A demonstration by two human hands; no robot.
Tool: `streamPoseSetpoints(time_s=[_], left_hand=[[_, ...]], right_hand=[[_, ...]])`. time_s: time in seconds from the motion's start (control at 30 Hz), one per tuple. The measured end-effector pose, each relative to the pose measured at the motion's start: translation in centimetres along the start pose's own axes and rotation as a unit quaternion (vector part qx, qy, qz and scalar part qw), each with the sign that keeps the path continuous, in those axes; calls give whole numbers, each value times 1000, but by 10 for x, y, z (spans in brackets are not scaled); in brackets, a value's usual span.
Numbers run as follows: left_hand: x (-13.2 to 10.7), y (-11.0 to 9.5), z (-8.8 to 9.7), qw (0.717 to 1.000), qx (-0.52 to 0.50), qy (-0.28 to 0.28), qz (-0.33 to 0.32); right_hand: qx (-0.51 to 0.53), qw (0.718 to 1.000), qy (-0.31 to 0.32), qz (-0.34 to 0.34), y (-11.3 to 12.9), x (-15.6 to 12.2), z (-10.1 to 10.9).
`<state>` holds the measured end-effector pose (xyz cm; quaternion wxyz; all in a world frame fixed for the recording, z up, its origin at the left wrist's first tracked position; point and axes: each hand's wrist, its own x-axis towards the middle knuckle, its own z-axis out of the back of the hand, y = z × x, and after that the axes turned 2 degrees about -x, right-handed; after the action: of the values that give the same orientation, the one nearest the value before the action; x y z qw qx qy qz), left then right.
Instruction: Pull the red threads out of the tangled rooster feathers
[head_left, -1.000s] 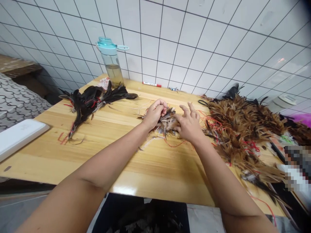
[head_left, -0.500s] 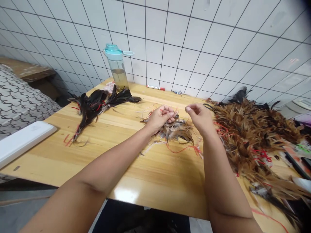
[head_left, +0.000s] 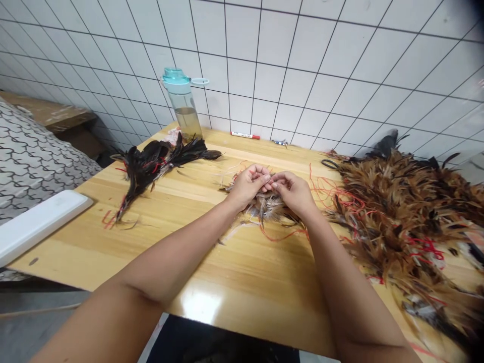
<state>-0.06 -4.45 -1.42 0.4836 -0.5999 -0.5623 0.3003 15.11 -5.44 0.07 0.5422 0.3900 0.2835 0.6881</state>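
My left hand [head_left: 247, 185] and my right hand [head_left: 294, 191] meet fingertip to fingertip above a small heap of brown and grey feathers [head_left: 269, 207] in the middle of the wooden table [head_left: 212, 252]. Both hands are closed in a pinch on feathers from that heap; exactly what the fingers hold is hard to see. Loose red thread [head_left: 282, 235] trails on the table under my right wrist.
A big pile of brown feathers with red thread [head_left: 401, 212] covers the right side. A bundle of black feathers [head_left: 151, 161] lies at the left, a teal-capped water bottle [head_left: 183, 103] stands by the tiled wall, with a red marker [head_left: 245, 135] beside. A white flat object [head_left: 38, 224] overlaps the left edge.
My right hand lifted off the feather heap, pinched in the air apart from the left, then came back to meet my left hand's fingertips. The view shifted slightly.
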Motion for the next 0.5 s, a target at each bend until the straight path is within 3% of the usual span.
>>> streamPoseSetpoints(time_s=[0.2,0.37,0.5], left_hand=[[-1,-4,1,1000,26,7,0],[0,-2,3,997,68,-12,-22],[-1,-1,7,985,146,0,-92]], right_hand=[[-83,996,-20,-15,3,0,-3],[-76,997,-17,-23,7,-1,1],[-34,999,-25,-22,3,1,3]])
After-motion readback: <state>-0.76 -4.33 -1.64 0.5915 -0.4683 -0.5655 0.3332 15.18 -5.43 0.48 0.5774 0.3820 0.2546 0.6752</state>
